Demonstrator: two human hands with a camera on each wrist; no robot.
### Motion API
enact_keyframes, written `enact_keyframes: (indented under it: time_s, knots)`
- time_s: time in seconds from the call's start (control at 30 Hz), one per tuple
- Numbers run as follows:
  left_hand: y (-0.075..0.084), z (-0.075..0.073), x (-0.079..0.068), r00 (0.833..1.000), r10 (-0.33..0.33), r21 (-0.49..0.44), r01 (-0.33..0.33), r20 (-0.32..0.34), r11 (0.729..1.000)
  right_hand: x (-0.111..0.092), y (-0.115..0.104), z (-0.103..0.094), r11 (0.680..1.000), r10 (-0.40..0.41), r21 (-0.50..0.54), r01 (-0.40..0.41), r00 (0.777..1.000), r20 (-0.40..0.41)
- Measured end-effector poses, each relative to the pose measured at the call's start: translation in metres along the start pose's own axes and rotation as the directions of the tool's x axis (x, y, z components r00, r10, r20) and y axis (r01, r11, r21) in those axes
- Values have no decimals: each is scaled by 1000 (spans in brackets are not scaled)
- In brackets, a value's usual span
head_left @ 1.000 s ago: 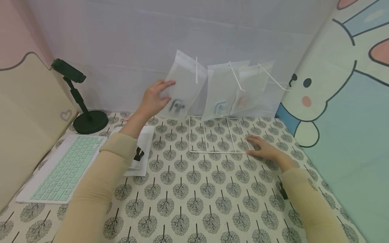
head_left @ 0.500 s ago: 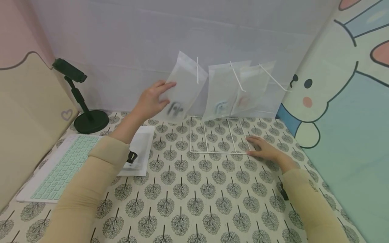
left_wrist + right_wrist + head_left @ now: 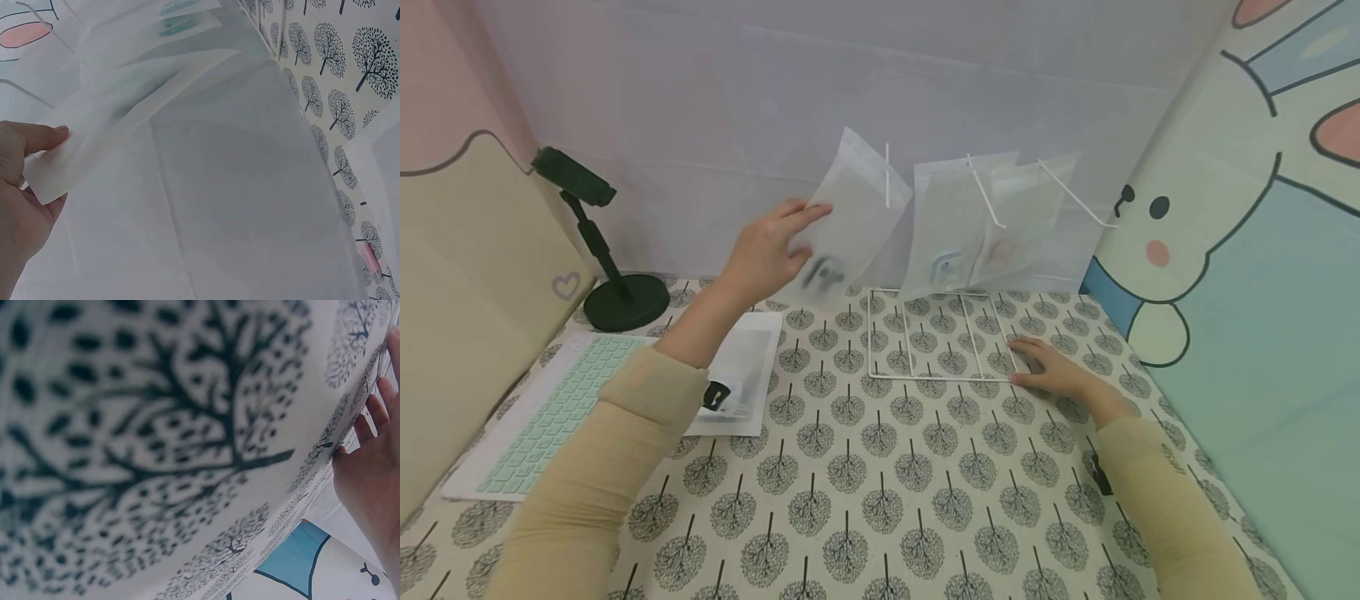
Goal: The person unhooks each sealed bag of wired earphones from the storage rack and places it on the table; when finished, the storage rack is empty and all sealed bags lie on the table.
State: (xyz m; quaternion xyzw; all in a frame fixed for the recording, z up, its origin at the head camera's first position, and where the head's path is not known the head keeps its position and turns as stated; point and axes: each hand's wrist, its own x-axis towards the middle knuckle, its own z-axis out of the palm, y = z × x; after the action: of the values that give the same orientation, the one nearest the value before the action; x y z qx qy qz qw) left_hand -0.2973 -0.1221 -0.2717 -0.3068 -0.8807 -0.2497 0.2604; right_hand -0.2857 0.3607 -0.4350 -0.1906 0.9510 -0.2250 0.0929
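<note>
My left hand (image 3: 766,252) pinches the left edge of a frosted zip bag (image 3: 857,192) between thumb and fingers. A dark looped item shows blurred through its lower part. This bag hangs tilted at the leftmost prong of a white wire display rack (image 3: 940,378). In the left wrist view, the bag's corner (image 3: 50,178) lies between thumb and fingers. Low on the table, my right hand (image 3: 1051,367) rests at the right side of the rack's base with its fingers relaxed. The right wrist view shows that hand (image 3: 372,465) against the tree-print cloth.
Two more frosted bags hang on the other prongs, one with a blue item (image 3: 946,265) inside. A flat bag (image 3: 741,367) with a black piece lies on the left, beside a mint keyboard (image 3: 568,417). Behind stands a dark green desk microphone (image 3: 625,300).
My left hand has shifted slightly left, swinging the bag's lower end left and toward me. The right hand stays in place.
</note>
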Motion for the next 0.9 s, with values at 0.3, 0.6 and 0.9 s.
enact_keyframes:
  time_s: [0.3, 0.6, 0.9]
  knots:
    - [13, -10, -9, 998, 41, -7, -41, -42, 999, 1, 2, 0, 1000, -4, -3, 4, 1000, 4]
    - [24, -20, -21, 999, 23, -23, -24, -39, 999, 2, -2, 0, 1000, -12, -7, 12, 1000, -6]
    - [31, -26, -35, 999, -5, -88, 2, -37, 996, 3, 1, 2, 1000, 3, -16, -3, 1000, 0]
